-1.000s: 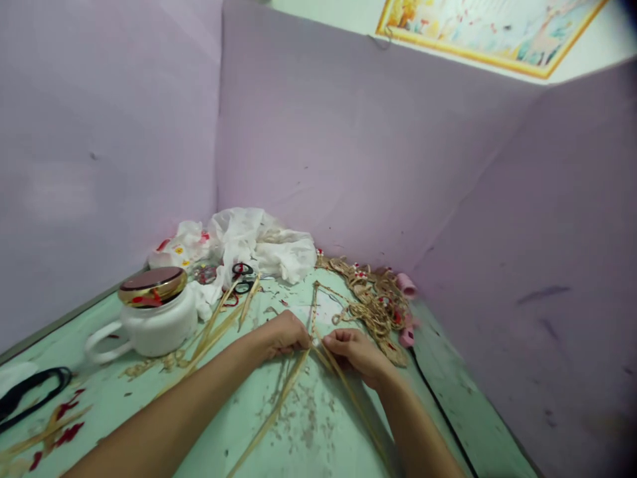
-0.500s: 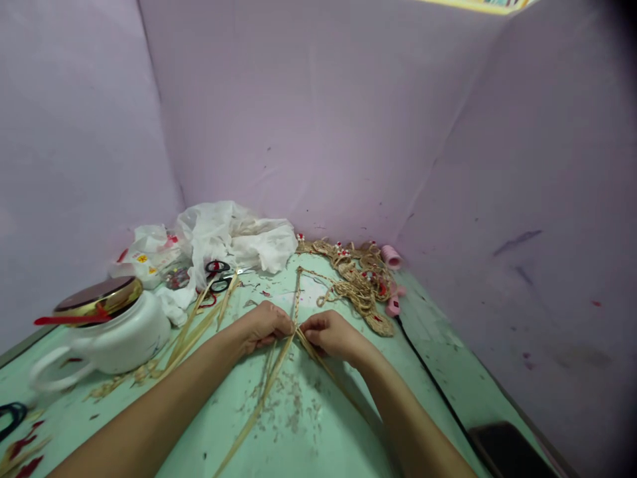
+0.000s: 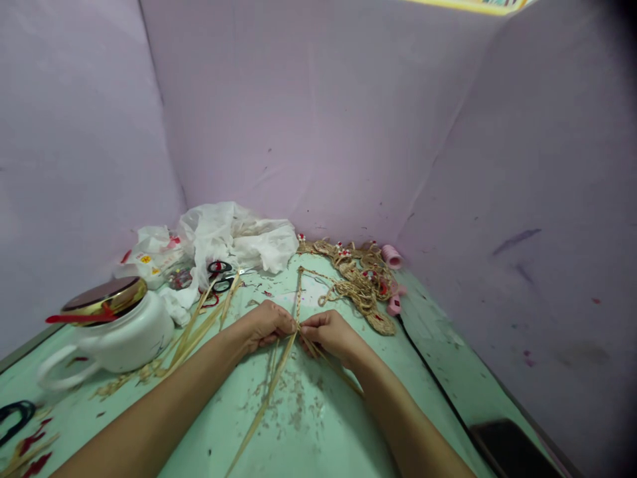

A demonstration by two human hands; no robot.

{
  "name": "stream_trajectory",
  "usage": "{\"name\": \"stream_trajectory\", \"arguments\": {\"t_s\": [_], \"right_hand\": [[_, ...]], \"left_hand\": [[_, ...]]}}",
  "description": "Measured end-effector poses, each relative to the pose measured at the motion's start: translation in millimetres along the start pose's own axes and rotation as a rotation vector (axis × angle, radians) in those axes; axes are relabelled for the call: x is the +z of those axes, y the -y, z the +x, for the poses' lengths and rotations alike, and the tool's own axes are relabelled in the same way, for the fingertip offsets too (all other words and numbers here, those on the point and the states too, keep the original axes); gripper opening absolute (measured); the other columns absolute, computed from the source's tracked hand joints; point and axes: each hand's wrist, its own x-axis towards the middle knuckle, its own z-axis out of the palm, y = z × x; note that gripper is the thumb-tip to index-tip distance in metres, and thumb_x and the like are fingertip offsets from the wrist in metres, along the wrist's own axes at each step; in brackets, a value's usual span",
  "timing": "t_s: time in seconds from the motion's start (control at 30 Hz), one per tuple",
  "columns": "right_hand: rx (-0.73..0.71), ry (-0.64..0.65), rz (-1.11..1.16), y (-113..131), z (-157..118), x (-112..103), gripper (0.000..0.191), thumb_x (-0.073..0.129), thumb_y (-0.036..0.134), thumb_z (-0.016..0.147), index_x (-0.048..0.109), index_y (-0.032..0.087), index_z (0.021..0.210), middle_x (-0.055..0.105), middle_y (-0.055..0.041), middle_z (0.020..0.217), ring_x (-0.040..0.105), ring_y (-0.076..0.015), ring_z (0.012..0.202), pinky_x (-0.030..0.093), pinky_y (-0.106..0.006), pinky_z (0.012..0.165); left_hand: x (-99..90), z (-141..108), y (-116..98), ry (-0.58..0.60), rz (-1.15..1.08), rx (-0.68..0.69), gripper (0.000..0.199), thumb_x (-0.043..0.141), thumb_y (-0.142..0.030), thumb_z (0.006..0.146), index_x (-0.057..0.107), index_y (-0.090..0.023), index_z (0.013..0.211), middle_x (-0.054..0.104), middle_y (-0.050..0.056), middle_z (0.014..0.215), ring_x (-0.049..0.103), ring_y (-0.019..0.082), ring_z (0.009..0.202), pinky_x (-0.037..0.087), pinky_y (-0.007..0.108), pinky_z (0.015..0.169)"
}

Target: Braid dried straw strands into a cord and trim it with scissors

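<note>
View's swung a bit since a second ago, so a dark flat thing (image 3: 515, 446) now shows at lower right; both hands are still at the bottom of the braid (image 3: 298, 299), mid-worktop (image 3: 338, 431); left hand (image 3: 269, 325) has its fingers closed on the loose straw strands (image 3: 269, 398) right where the braiding ends; right hand (image 3: 331, 332) is just beside it, also pinching strands, some trailing off under its wrist; braid runs up to a bend, then right toward a heap of plaited cord (image 3: 365, 302); pink spool (image 3: 391, 257) sits beside that; white mug (image 3: 132, 338), scissors (image 3: 219, 284) and crumpled plastic bags (image 3: 233, 232) are over on the left.
</note>
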Motion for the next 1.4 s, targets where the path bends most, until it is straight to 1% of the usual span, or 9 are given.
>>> {"name": "stream_trajectory", "arguments": {"t_s": [0.17,0.37,0.63,0.83,1.0,1.17,1.3,1.37,1.4], "right_hand": [[0.102,-0.067,0.147,3.2,-0.6,8.2,0.013,0.05,0.015,0.064,0.056,0.012,0.053,0.052,0.0024,0.041,0.045,-0.007,0.035,0.039,-0.02,0.042],[0.058,-0.16,0.031,-3.6,6.1,11.7,0.013,0.054,0.014,0.061,0.057,0.011,0.049,0.049,0.0034,0.035,0.032,-0.0033,0.028,0.024,-0.017,0.032],[0.101,-0.152,0.129,-6.5,9.1,11.1,0.008,0.051,0.012,0.056,0.054,0.012,0.048,0.05,0.0013,0.037,0.037,-0.006,0.032,0.025,-0.018,0.033],[0.079,-0.171,0.069,-9.4,11.2,11.9,0.007,0.05,0.013,0.052,0.05,0.014,0.046,0.041,0.0044,0.032,0.03,-0.0051,0.029,0.019,-0.018,0.032],[0.05,-0.19,0.028,-12.2,13.8,13.6,0.009,0.048,0.015,0.052,0.046,0.015,0.043,0.039,0.0051,0.032,0.03,-0.0047,0.03,0.019,-0.019,0.033],[0.041,-0.176,0.026,-12.9,15.1,14.2,0.012,0.049,0.015,0.052,0.043,0.016,0.041,0.036,0.006,0.03,0.03,-0.0047,0.03,0.018,-0.019,0.033],[0.061,-0.151,0.059,-12.3,14.4,14.8,0.011,0.048,0.014,0.052,0.044,0.015,0.042,0.04,0.005,0.031,0.031,-0.0046,0.029,0.019,-0.019,0.033],[0.07,-0.155,0.091,-12.3,14.1,15.5,0.011,0.047,0.012,0.052,0.044,0.015,0.042,0.039,0.005,0.03,0.03,-0.0046,0.029,0.019,-0.019,0.034],[0.073,-0.165,0.104,-12.5,14.0,15.8,0.011,0.046,0.012,0.052,0.043,0.015,0.041,0.038,0.0051,0.03,0.03,-0.0047,0.029,0.018,-0.019,0.034]], "left_hand": [[0.0,-0.1,-0.1,-0.006,0.015,0.011,0.011,0.055,-0.024,0.051,0.05,-0.014,0.053,0.032,-0.009,0.032,0.019,0.002,0.026,0.008,0.019,0.029],[1.1,-1.2,-2.7,-0.063,0.101,0.0,0.011,0.055,-0.023,0.05,0.051,-0.013,0.05,0.03,-0.008,0.03,0.02,0.003,0.026,0.01,0.019,0.029],[2.7,-0.4,-5.4,-0.12,0.185,0.032,0.004,0.052,-0.017,0.049,0.052,-0.013,0.047,0.029,-0.007,0.029,0.02,0.004,0.03,0.012,0.019,0.033],[6.4,-4.2,-8.5,-0.109,0.228,0.089,0.005,0.05,-0.011,0.047,0.054,-0.011,0.047,0.034,-0.007,0.034,0.023,0.004,0.036,0.016,0.019,0.038],[0.1,-3.0,-4.6,-0.055,0.36,0.172,0.009,0.049,-0.014,0.05,0.057,-0.011,0.05,0.036,-0.005,0.038,0.025,0.004,0.039,0.018,0.019,0.04],[-8.3,-6.3,-10.9,-0.117,0.512,0.033,0.012,0.05,-0.023,0.052,0.055,-0.012,0.049,0.042,-0.002,0.038,0.032,0.007,0.037,0.022,0.02,0.038],[5.2,-11.7,-12.9,-0.131,0.566,-0.006,0.014,0.048,-0.023,0.054,0.058,-0.013,0.053,0.048,0.0,0.043,0.036,0.008,0.038,0.027,0.02,0.039],[21.1,-16.7,-11.3,-0.196,0.699,0.024,0.016,0.047,-0.021,0.054,0.061,-0.013,0.057,0.053,0.004,0.05,0.046,0.012,0.045,0.032,0.022,0.045],[30.3,-20.2,-10.6,-0.273,0.79,0.05,0.018,0.047,-0.021,0.055,0.062,-0.013,0.061,0.056,0.006,0.055,0.05,0.015,0.052,0.035,0.023,0.048]]}}
